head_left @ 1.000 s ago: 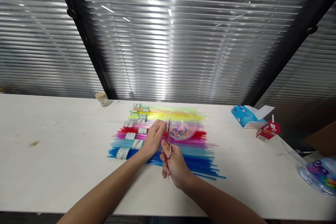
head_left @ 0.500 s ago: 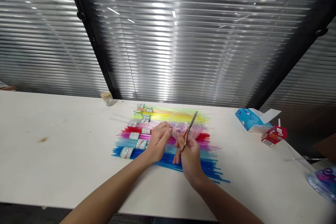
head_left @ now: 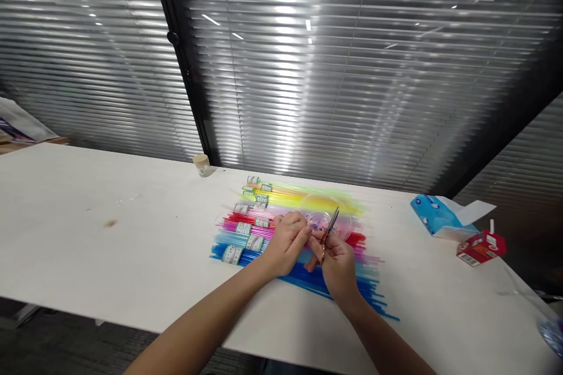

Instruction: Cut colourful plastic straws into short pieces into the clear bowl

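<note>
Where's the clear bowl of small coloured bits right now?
In the head view, the clear bowl sits right of centre on the straw bundles, just beyond the right hand and its scissors.

The fingers [head_left: 302,233] of the left hand [head_left: 284,245] and right hand [head_left: 341,262] meet over bundles of sticks [head_left: 308,282] that lie crosswise on the table [head_left: 132,263], reaching out to both sides. The scissors [head_left: 333,220] are in the right fingers, tips pointing away from the person. Just beyond the fingers, a bowl [head_left: 350,224] sits on the sticks, with small pieces [head_left: 315,221] in it. Paper bands [head_left: 232,255] wrap the sticks left of the fingers. Farther left and beyond, a jar [head_left: 201,165] stands near the table's back edge, before the blinds [head_left: 281,88]. Well right of the fingers lies an open box [head_left: 433,215], with a carton [head_left: 481,248] beside it, nearer the table's right edge.
</note>
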Tool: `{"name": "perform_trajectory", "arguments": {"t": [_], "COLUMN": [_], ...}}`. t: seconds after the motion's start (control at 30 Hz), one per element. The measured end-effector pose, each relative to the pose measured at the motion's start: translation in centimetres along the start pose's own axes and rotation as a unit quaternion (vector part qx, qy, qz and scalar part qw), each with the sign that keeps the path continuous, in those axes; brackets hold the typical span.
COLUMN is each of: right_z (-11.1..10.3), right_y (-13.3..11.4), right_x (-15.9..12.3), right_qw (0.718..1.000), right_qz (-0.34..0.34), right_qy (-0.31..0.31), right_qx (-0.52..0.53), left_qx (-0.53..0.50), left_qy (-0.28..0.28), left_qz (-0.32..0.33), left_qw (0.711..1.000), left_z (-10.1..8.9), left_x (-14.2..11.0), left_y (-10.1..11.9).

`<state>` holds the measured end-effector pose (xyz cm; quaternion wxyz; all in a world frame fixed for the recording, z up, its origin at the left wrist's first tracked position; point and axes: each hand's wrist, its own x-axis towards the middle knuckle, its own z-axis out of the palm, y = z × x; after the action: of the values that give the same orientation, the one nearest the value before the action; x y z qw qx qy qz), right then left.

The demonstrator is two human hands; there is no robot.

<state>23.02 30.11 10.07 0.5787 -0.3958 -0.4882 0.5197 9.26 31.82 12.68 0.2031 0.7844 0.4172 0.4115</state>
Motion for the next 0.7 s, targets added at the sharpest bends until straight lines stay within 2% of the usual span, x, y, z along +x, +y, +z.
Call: {"name": "perform_trajectory", "arguments": {"t": [0.1,0.17,0.23,0.3,0.33,0.4,0.5,0.7], "right_z": [-0.7,-1.5,-2.6,-3.9,-4.6,-6.1,-7.7,-8.5], "right_y": [-1.0,-2.0,-2.9,-3.4,-3.4,-2.9,-1.2,0.7], "right_x": [0.3,1.1,2.6,4.5,5.4,7.0,8.1,8.0], "right_qw": [0.999,0.996,0.987,0.969,0.96,0.945,0.945,0.965], "right_qz": [-0.023,-0.054,-0.093,-0.139,-0.159,-0.189,-0.187,-0.132], "right_qy": [0.007,0.058,0.128,0.205,0.231,0.266,0.266,0.198], "right_qx": [-0.022,-0.028,-0.02,0.002,0.003,-0.004,-0.042,-0.11], "left_qx": [0.034,0.037,0.037,0.096,0.155,0.261,0.293,0.258], "left_qy": [-0.03,-0.033,-0.004,0.017,0.008,-0.052,-0.139,-0.178], "left_qz": [0.036,0.04,-0.009,-0.079,-0.106,-0.15,-0.176,-0.172], "left_qw": [0.998,0.998,0.999,0.992,0.982,0.952,0.93,0.934], "left_z": [-1.4,-2.8,-4.3,-5.8,-6.3,-7.2,-7.9,-8.2], "left_x": [0.3,0.8,1.4,2.0,2.1,2.3,2.3,2.3], "left_y": [-0.4,-1.4,-3.0,-4.8,-5.8,-7.3,-8.6,-8.3]}}
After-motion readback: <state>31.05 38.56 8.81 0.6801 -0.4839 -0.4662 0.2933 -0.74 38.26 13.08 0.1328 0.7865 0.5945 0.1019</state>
